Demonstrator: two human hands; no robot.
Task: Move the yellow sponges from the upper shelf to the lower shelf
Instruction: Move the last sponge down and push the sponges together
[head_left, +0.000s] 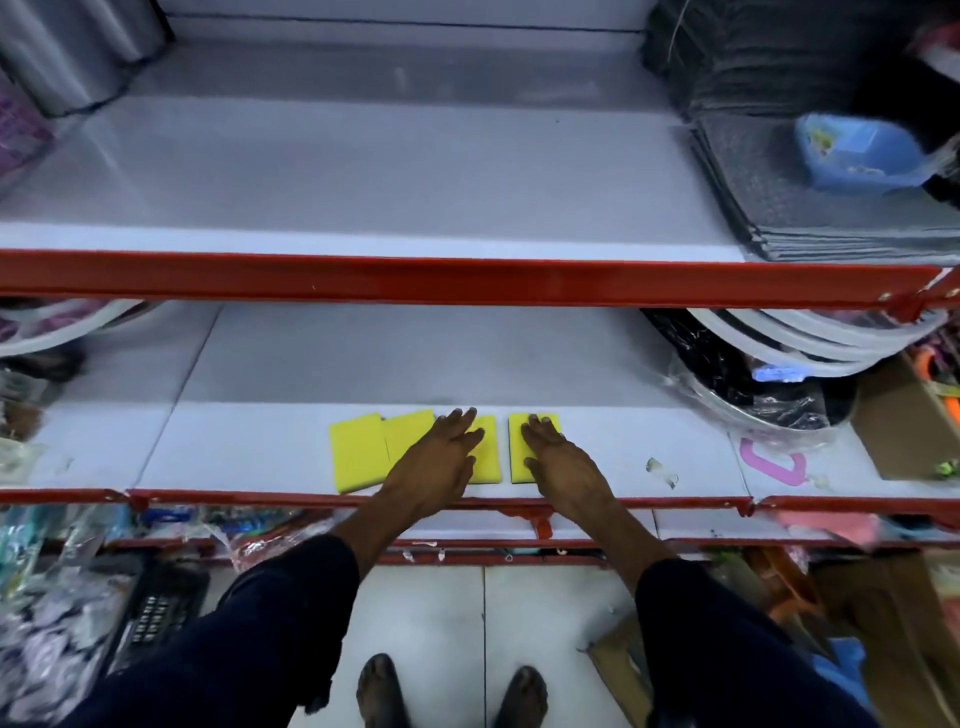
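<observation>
Several yellow sponges lie in a row near the front edge of the lower shelf (260, 447). The leftmost sponge (357, 452) and the one beside it (408, 431) lie uncovered. My left hand (441, 457) rests flat on a third sponge (485, 457), fingers spread. My right hand (558, 462) lies flat on the rightmost sponge (518, 447), which shows a dark underside edge. Neither hand grips anything. The upper shelf (363, 182) shows no yellow sponges in its middle.
Red rails (467, 283) edge both shelves. Grey mats (779, 197) with a blue tub (857, 150) fill the upper shelf's right. Wrapped round items (769, 384) and a pink shape (774, 460) sit at lower right. Packaged goods crowd the left and below.
</observation>
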